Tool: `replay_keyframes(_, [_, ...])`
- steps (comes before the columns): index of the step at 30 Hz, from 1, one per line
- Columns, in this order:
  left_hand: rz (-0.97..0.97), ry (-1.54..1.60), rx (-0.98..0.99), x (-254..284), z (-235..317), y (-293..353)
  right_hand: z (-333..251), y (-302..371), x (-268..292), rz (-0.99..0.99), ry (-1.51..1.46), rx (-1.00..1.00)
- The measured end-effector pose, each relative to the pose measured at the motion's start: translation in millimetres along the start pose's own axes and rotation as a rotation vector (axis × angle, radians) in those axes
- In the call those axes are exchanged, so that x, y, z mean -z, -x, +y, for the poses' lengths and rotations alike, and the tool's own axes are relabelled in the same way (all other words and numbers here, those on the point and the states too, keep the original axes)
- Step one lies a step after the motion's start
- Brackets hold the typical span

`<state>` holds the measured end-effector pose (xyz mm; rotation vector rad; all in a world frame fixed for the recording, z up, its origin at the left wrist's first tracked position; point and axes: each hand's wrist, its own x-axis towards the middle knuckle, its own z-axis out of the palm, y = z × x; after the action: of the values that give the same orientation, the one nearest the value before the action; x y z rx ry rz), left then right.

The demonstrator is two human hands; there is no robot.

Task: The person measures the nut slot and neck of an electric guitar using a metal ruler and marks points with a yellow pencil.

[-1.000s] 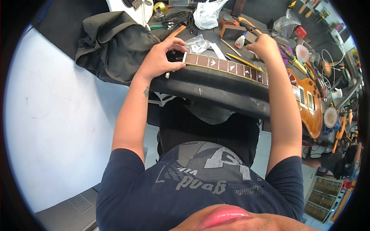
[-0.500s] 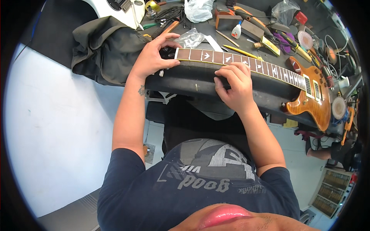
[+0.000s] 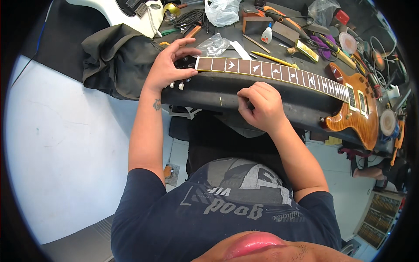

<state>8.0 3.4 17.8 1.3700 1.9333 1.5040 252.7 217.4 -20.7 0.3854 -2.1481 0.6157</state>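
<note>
An electric guitar (image 3: pixel 358 105) with an amber flamed body lies across the bench edge, body at the right. Its dark fretboard (image 3: pixel 244 65) with white bird inlays runs left to the headstock. Over that black headstock rests my left hand (image 3: pixel 168 65), thumb and fingers spread to either side of it. The thumb tip lies close to the nut, and tuner knobs (image 3: pixel 178 85) show below the hand. My right hand (image 3: pixel 262 105) hovers on the near side of the neck, apart from it. Its fingers are curled into the palm; whatever they hold is hidden.
Behind the neck lie a yellow pencil-like tool (image 3: pixel 273 60), a small glue bottle (image 3: pixel 266 34), a yellow box (image 3: pixel 307 51) and plastic bags (image 3: pixel 222 12). A dark cloth (image 3: pixel 115 61) and a white guitar (image 3: pixel 126 15) are at the left. Cables and tools crowd the right.
My right hand has drawn back from the neck's near edge toward me, its fingers more curled. My left hand stays at the headstock.
</note>
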Motion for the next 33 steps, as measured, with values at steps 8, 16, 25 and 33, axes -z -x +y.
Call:
replay_keyframes(8, [0.044,-0.771,-0.147,-38,17,27,4,-2,-1,-0.01,-0.026,-0.014])
replay_keyframes(16, [0.167,-0.923,-0.14,-53,27,64,3,-4,-2,-0.031,-0.026,-0.043])
replay_keyframes(25, [0.22,-1.037,-0.031,-73,19,39,-1,-4,-3,-0.039,-0.008,-0.083])
replay_keyframes(33, [0.236,-1.01,-0.055,-76,31,68,3,-1,-2,-0.013,-0.028,-0.069])
